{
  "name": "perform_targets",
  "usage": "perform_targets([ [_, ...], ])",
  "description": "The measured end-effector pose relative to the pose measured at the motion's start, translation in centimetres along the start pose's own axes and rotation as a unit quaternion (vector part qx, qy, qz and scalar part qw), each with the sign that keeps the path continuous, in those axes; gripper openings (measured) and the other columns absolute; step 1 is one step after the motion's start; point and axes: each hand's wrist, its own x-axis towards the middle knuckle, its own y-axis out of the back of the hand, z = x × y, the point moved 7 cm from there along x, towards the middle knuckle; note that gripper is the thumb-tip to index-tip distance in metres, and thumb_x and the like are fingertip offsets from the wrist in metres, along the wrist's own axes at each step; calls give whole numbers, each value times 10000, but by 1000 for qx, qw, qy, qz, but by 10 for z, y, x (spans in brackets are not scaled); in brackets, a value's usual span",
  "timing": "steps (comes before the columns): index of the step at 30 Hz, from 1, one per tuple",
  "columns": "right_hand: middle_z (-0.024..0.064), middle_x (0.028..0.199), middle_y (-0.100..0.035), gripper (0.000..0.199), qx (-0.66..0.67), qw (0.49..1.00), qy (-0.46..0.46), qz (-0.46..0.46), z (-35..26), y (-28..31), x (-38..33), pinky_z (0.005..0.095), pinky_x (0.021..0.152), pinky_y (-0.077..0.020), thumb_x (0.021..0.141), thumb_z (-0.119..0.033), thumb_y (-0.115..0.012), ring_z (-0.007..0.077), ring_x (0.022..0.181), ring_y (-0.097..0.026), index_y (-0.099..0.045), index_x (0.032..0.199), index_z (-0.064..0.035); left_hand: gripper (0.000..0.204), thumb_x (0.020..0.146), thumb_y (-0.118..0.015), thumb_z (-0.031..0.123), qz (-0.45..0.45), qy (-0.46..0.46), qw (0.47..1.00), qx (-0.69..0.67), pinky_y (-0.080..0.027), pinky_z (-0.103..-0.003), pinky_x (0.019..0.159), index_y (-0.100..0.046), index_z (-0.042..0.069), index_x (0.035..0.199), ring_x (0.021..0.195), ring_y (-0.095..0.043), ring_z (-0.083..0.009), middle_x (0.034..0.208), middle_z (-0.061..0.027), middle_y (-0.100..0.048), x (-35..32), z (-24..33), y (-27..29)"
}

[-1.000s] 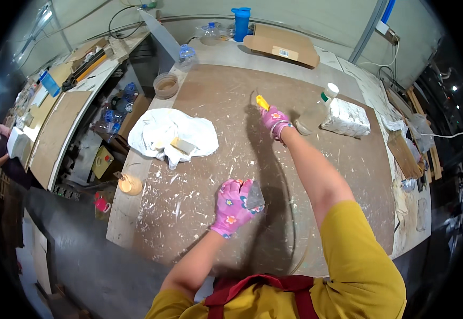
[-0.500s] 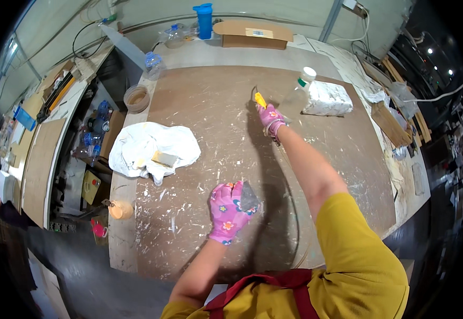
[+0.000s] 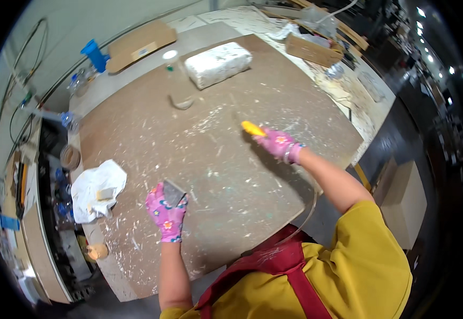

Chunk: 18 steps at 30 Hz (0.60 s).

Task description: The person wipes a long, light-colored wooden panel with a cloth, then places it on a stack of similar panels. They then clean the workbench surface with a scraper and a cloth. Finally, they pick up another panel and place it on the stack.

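My right hand point(image 3: 280, 144), in a pink flowered glove, is wrapped round a yellow air blow gun point(image 3: 253, 128) held over the brown board point(image 3: 136, 130). Its thin nozzle is blurred, and a thin hose point(image 3: 313, 210) trails from my wrist down past the near edge. At the near left, my left hand point(image 3: 166, 219), gloved alike, grips a grey wedge-shaped block point(image 3: 174, 193) that looks like a sanding sponge. The fingertips behind it are partly hidden. Left of that hand lies a crumpled white cloth point(image 3: 96, 181) with a small beige block point(image 3: 105, 194) on it.
A white-wrapped block point(image 3: 218, 64) and a clear white-capped bottle point(image 3: 174, 80) stand toward the back. Behind them are a cardboard tray point(image 3: 141, 47) and blue cup point(image 3: 94, 56). An orange-topped container point(image 3: 97, 251) sits at the left edge, a cardboard box point(image 3: 313, 50) at the far right.
The view has swung to the right. My right hand has moved right and nearer across the board with the air blow gun. The left keeps its hold on the grey block.
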Motion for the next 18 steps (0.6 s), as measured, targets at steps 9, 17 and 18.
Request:
perform_targets([
  [9,210,974,-637,571,77,962,-191,181,270,121,3,437,788,-466,904,-541,-419,356,914,-614,-557,1154,-45,764,589,-827,324,-44,-10,994,-101,-445,-418,885,-520,-12,1202,995,-551,-341,1068,-173,-555,12,37,-5],
  [17,158,897,-630,481,187,964,-157,105,310,142,-56,397,652,-477,918,-484,-441,283,776,-627,-551,1149,-77,750,655,-798,321,-164,-133,950,-229,-445,-390,890,-479,-12,1246,1031,-548,-330,1112,-184,-541,-10,262,-53],
  [18,128,815,-620,457,232,955,-175,57,304,145,-75,368,534,-487,921,-471,-452,231,654,-634,-544,1147,-84,696,697,-770,313,-181,-166,946,-209,-444,-392,898,-483,-12,1241,1047,-541,-335,1130,-196,-534,-13,294,-59],
])
